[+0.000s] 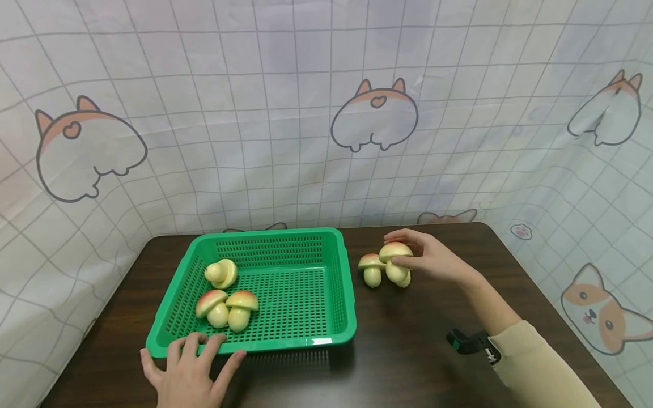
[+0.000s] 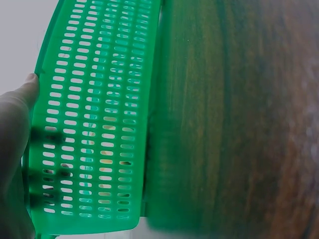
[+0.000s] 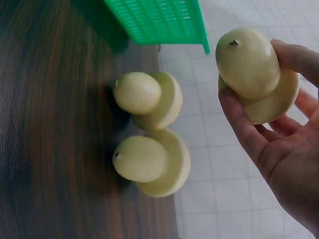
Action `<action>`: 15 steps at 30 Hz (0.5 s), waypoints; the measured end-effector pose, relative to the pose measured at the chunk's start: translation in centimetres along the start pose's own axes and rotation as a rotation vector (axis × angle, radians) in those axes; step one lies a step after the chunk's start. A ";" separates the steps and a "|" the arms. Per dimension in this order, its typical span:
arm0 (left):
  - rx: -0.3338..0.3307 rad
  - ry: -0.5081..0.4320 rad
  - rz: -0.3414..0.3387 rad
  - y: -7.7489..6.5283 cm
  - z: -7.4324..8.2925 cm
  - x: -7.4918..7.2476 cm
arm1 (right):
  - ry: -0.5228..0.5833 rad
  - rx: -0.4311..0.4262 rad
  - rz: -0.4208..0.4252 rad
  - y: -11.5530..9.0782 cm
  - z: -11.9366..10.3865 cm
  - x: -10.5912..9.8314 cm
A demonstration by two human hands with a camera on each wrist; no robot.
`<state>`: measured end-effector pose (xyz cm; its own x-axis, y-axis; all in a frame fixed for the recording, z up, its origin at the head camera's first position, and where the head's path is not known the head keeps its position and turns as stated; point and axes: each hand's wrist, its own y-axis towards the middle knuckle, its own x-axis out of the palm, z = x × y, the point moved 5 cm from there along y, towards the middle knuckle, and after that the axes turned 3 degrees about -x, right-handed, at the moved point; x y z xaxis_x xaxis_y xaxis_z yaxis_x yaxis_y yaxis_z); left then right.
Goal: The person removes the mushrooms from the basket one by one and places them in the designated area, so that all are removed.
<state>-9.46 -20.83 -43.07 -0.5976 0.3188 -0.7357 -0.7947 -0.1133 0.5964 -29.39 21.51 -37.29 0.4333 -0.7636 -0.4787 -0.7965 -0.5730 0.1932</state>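
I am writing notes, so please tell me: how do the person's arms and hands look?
The left hand and right hand are bare: no glove or ring shows. The right sleeve is plain cream; by its end is a black, partly green device. No left sleeve shows.

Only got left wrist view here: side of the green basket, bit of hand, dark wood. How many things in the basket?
Observer: Three mushrooms lie in the basket, per the head view.
Operator: Right hand busy?
Observer: Yes, the right hand holds another mushroom.
Operator: Any others outside?
Observer: Two more mushrooms stand on the table, right of the basket in the head view.
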 end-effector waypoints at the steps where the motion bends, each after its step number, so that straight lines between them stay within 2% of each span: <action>1: 0.000 0.000 -0.002 0.0 0.0 0.0 | -0.003 0.003 0.006 -0.1 0.1 -0.1; 15: -0.010 0.002 -0.029 0.1 -0.1 -0.1 | -0.029 0.025 0.057 -1.6 1.9 -2.2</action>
<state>-9.50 -20.94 -42.96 -0.5746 0.3206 -0.7531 -0.8126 -0.1131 0.5718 -29.86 24.75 -38.17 0.3747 -0.7857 -0.4923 -0.8300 -0.5209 0.1995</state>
